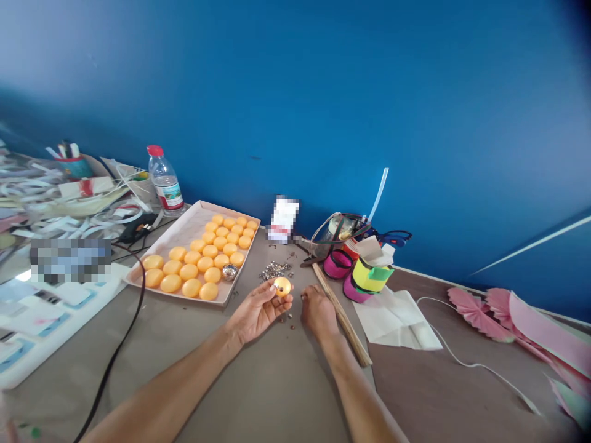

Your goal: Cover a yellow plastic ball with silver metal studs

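My left hand (259, 309) holds a small orange ball (282, 286) between thumb and fingers, with a dark spot and a bit of shiny metal on its face. To its right, my right hand (318, 309) is closed with its knuckles up beside a wooden strip; something small and dark shows at its fingertips, too small to name. Beyond my hands lies a pile of small metal pieces (276, 271). At the left, a shallow cardboard tray (184, 224) bears rows of orange balls (188, 272) and one silvery ball (229, 272).
A wooden strip (344, 317) lies right of my right hand. Pink and yellow containers (367, 278) and white paper (399, 320) are farther right. A bottle (165, 184) stands behind the tray. A black cable (120, 344) crosses the left side; pink folded paper (480, 314) lies far right.
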Demonstrator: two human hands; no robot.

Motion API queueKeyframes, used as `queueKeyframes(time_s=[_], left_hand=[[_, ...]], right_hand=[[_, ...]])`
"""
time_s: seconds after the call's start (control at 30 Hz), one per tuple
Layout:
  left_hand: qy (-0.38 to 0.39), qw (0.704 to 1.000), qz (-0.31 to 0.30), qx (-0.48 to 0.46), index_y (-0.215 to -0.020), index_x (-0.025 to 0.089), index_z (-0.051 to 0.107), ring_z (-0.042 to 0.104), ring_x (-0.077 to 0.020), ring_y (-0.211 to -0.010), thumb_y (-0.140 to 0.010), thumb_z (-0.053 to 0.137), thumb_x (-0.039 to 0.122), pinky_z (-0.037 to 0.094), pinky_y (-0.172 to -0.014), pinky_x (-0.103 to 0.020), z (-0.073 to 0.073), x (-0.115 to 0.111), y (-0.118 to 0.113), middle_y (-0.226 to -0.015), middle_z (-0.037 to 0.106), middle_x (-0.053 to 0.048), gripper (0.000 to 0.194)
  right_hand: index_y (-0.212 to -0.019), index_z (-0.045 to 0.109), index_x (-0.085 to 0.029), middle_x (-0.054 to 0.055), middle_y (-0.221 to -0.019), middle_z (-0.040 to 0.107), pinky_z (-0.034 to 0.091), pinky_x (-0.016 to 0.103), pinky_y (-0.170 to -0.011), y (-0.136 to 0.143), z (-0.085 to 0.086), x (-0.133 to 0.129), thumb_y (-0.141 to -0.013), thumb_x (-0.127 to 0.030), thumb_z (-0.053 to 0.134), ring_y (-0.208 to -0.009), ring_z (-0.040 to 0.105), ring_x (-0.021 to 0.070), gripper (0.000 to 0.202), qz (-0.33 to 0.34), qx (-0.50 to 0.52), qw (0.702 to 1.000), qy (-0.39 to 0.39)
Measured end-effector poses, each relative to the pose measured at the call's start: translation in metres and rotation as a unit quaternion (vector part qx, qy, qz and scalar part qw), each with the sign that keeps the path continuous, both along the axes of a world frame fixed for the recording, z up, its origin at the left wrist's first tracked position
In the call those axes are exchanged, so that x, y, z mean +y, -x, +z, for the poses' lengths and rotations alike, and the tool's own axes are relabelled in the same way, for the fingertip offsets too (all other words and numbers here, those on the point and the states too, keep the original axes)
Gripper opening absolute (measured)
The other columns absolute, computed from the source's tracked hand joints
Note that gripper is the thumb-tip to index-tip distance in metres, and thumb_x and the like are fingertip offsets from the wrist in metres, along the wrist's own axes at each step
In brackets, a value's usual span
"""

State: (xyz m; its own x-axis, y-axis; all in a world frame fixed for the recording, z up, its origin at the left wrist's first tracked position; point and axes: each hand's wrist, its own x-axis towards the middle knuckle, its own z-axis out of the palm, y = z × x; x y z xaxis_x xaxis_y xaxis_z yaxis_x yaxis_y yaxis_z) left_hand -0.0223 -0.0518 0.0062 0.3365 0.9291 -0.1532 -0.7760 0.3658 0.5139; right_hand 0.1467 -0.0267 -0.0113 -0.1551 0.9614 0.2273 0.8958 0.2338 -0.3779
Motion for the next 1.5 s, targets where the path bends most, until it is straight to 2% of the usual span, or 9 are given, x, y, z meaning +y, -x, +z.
queueKeyframes(time_s=[0.17,0.3,0.47,0.57,0.67,0.83,1.07,1.33,1.5], left_hand=[[0.004,1.000,0.000,0.005,-0.097,0.014,0.056,0.064,-0.0181,-0.083,-0.077,0.060,0.015,0.049,-0.081,-0.032,0.000,-0.001,0.000,-0.098,0.065,-0.010,0.021],[0.011,1.000,0.008,0.006,-0.097,0.014,0.056,0.065,-0.0171,-0.082,-0.077,0.061,0.015,0.050,-0.081,-0.031,0.000,0.000,0.000,-0.098,0.065,-0.010,0.021],[0.016,1.000,0.016,0.002,-0.099,0.016,0.055,0.065,-0.0162,-0.080,-0.076,0.062,0.016,0.050,-0.080,-0.031,-0.001,0.002,0.001,-0.097,0.065,-0.009,0.024],[0.010,1.000,0.021,0.002,-0.102,0.017,0.054,0.065,-0.0160,-0.080,-0.077,0.061,0.016,0.050,-0.079,-0.030,0.000,0.002,0.001,-0.096,0.066,-0.008,0.027],[0.008,1.000,0.023,0.002,-0.105,0.017,0.054,0.065,-0.0160,-0.079,-0.076,0.062,0.016,0.050,-0.079,-0.030,0.001,0.002,0.001,-0.092,0.066,-0.007,0.030],[0.020,0.999,0.033,0.009,-0.106,0.016,0.054,0.065,-0.0163,-0.079,-0.075,0.064,0.016,0.050,-0.079,-0.030,0.001,0.003,0.001,-0.088,0.066,-0.006,0.032],[0.021,0.999,0.046,0.010,-0.100,0.017,0.055,0.065,-0.0148,-0.076,-0.072,0.066,0.014,0.051,-0.076,-0.028,0.000,0.003,-0.001,-0.084,0.065,-0.004,0.031],[0.027,0.997,0.054,0.044,-0.100,0.016,0.058,0.063,-0.0132,-0.071,-0.071,0.067,0.016,0.050,-0.071,-0.026,0.004,0.001,-0.003,-0.085,0.065,-0.004,0.030],[0.020,0.996,0.066,0.056,-0.097,0.015,0.060,0.062,-0.0128,-0.070,-0.068,0.070,0.015,0.050,-0.069,-0.025,0.003,0.001,-0.006,-0.085,0.066,-0.004,0.030]], right_hand=[[-0.072,0.053,-0.017,0.007,-0.079,0.059,0.041,0.026,-0.066,-0.003,-0.003,0.001,-0.072,-0.010,0.043,-0.074,0.056,0.0170,0.012,-0.002,0.131,0.990,-0.047],[-0.074,0.054,-0.018,0.002,-0.069,0.059,0.042,0.026,-0.059,0.000,-0.003,0.002,-0.071,-0.016,0.045,-0.060,0.054,0.0150,0.010,-0.003,0.293,0.956,0.017],[-0.080,0.054,-0.018,-0.004,-0.058,0.053,0.034,0.023,-0.044,0.008,0.000,0.004,-0.073,-0.029,0.053,-0.044,0.043,0.0099,0.013,0.006,0.488,0.865,0.117],[-0.078,0.058,-0.018,-0.007,-0.052,0.047,0.031,0.022,-0.045,0.009,0.004,0.003,-0.070,-0.032,0.061,-0.042,0.040,0.0073,0.016,0.024,0.587,0.789,0.180],[-0.080,0.063,-0.017,-0.005,-0.057,0.052,0.034,0.023,-0.049,0.009,0.011,0.000,-0.067,-0.032,0.065,-0.045,0.043,0.0070,0.020,0.024,0.654,0.725,0.214],[-0.080,0.066,-0.016,-0.002,-0.063,0.058,0.036,0.023,-0.053,0.011,0.020,-0.004,-0.063,-0.026,0.069,-0.049,0.047,0.0073,0.020,0.029,0.697,0.671,0.250],[-0.074,0.059,-0.019,-0.006,-0.060,0.053,0.029,0.022,-0.049,0.018,0.021,-0.007,-0.063,-0.023,0.069,-0.044,0.040,0.0051,0.015,0.046,0.707,0.661,0.245],[-0.073,0.055,-0.019,-0.006,-0.057,0.044,0.032,0.022,-0.054,0.029,0.014,-0.014,-0.072,-0.032,0.062,-0.052,0.037,0.0083,0.015,0.071,0.640,0.740,0.195],[-0.074,0.054,-0.020,-0.005,-0.057,0.042,0.033,0.023,-0.054,0.031,0.011,-0.014,-0.073,-0.035,0.059,-0.053,0.037,0.0095,0.016,0.065,0.615,0.764,0.183]])
